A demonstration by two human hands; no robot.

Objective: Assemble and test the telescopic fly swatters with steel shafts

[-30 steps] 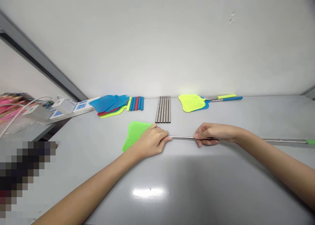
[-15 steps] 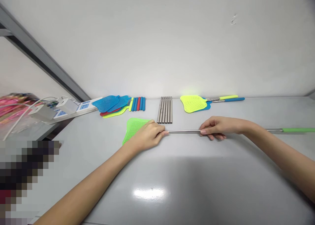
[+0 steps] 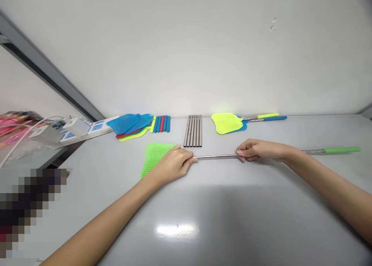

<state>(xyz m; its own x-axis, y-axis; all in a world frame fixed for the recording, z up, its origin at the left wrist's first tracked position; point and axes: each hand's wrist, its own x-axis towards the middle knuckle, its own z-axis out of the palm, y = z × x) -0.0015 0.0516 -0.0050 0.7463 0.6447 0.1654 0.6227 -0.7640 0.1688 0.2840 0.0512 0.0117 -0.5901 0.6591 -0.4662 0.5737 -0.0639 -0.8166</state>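
Note:
A long fly swatter with a green perforated head (image 3: 154,157) lies across the table in front of me, its thin metal rod (image 3: 216,157) drawn out. My left hand (image 3: 178,163) is closed round the rod just beside the head and covers their joint. Farther along, my right hand (image 3: 254,150) pinches the same rod between thumb and fingers. Past my right wrist the rod continues to a green handle (image 3: 341,150). Part of the rod is hidden behind my right hand and forearm.
Along the wall lie a pile of swatter heads (image 3: 128,124), a row of coloured grips (image 3: 161,124), several metal tubes (image 3: 193,131) and two swatters (image 3: 229,123). A power strip (image 3: 97,129) with plugged-in chargers stands at the left. The grey table (image 3: 232,215) meets the wall behind.
The green handle has moved left, toward the head, and its whole length now shows. The swatter is tilted slightly more. My hands keep hold of the rod.

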